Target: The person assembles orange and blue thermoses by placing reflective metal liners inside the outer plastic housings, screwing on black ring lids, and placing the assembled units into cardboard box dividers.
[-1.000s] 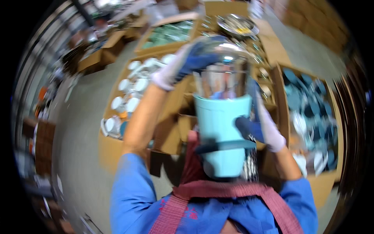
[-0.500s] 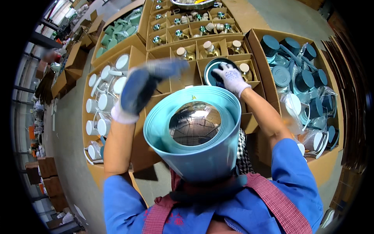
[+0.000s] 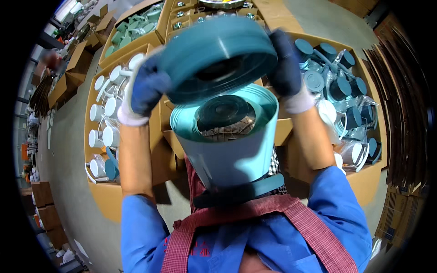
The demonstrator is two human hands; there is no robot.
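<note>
My left hand (image 3: pixel 148 86) and my right hand (image 3: pixel 287 66), both in blue-and-white work gloves, grip opposite sides of a round dark teal plastic collar (image 3: pixel 218 50). It is tilted and blurred by motion, with an opening in its underside. Just below stands a light blue tapered plastic jug body (image 3: pixel 227 159), close to my chest. A mirror-bright flask liner (image 3: pixel 225 132) sits inside the body and reflects the collar. Collar and body seem apart, though their edges overlap in the view. Around the body's lower end shows a dark teal base ring (image 3: pixel 239 191).
At the left a cardboard box (image 3: pixel 102 189) holds several white lids and handles; the right box (image 3: pixel 371 166) holds teal and white ones. Farther off, a box of green parts (image 3: pixel 132 34) and a divided carton (image 3: pixel 191 19) stand beyond the collar. Flattened cardboard (image 3: pixel 387 109) leans at far right.
My right hand has lifted the teal collar from the divided carton toward me, over the jug body. My left hand has come down and taken hold of its other side.
</note>
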